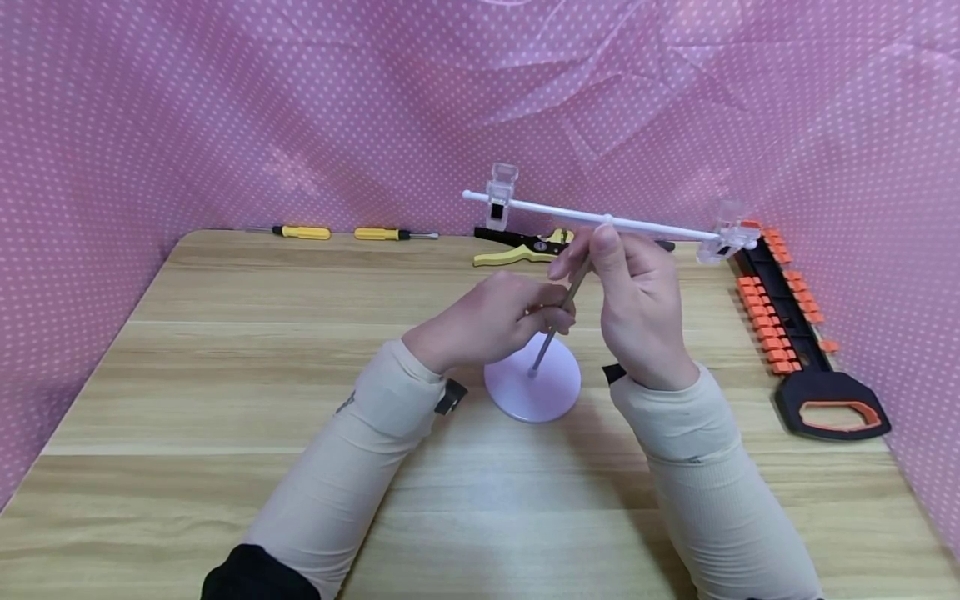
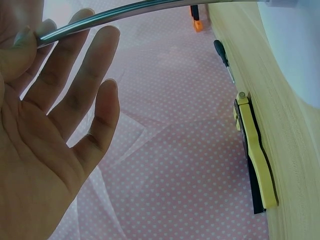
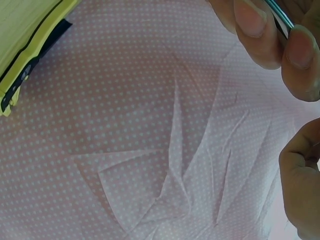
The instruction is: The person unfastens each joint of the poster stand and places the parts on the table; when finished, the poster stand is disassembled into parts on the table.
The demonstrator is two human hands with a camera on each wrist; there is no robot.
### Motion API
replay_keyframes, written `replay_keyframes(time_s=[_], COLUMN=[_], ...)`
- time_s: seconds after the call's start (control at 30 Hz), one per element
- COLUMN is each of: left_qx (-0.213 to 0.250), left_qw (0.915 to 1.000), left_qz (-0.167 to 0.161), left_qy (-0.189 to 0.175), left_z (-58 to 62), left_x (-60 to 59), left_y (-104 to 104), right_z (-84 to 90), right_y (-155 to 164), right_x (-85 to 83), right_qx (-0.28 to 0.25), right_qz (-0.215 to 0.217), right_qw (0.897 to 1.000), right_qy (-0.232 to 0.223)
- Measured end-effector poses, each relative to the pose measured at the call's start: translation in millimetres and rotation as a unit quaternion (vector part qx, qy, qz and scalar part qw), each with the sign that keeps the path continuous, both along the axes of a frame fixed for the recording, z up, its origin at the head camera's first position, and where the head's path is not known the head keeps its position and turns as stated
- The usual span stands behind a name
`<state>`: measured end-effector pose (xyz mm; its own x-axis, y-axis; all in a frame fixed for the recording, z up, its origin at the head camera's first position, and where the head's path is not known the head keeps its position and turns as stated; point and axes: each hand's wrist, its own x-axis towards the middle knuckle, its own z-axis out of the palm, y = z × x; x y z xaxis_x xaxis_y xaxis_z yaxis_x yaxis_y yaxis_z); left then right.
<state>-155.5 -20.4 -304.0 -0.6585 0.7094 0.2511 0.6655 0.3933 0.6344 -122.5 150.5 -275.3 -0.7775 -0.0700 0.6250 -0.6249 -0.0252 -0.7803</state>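
A slim metal rod [image 1: 546, 343] rises at a slant from a round white base [image 1: 513, 396] on the table. At its upper end a white crossbar [image 1: 555, 211] lies across, with one clear plastic clip [image 1: 501, 196] on the left and another clear clip [image 1: 723, 239] on the right. My left hand [image 1: 510, 312] pinches the rod partway up; in the left wrist view the thumb meets the rod [image 2: 100, 21] while other fingers spread loosely. My right hand [image 1: 637, 304] grips the rod's top, thumb just under the crossbar's middle. Part of that joint is hidden.
Along the back edge lie two yellow-handled screwdrivers [image 1: 306, 232] [image 1: 378, 234] and a yellow-and-black wire stripper [image 1: 517, 253]. A dark-handled screwdriver [image 2: 221, 50] lies beyond it. At right sits a black rack with orange pieces [image 1: 787, 308]. A pink dotted cloth [image 1: 375, 108] surrounds the table.
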Motion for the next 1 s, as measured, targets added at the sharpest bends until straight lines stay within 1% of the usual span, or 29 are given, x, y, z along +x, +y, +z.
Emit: replay_keyframes(time_s=[0.17,0.33,1.0], left_qx=[0.004,0.002,-0.003], left_qw=[1.0,1.0,1.0], left_qz=[-0.001,0.003,0.006], left_qy=[-0.001,-0.002,0.0], left_z=[-0.4,-0.4,-0.2], left_x=[0.0,0.0,0.5], left_y=[0.1,0.5,0.0], right_z=[1.8,2.1,3.0], right_y=[-0.1,0.0,0.2], right_x=[0.5,-0.1,2.2], right_qx=[0.005,0.006,0.006], right_qz=[-0.002,-0.001,0.012], right_qw=[1.0,1.0,1.0], right_qy=[0.016,0.019,0.004])
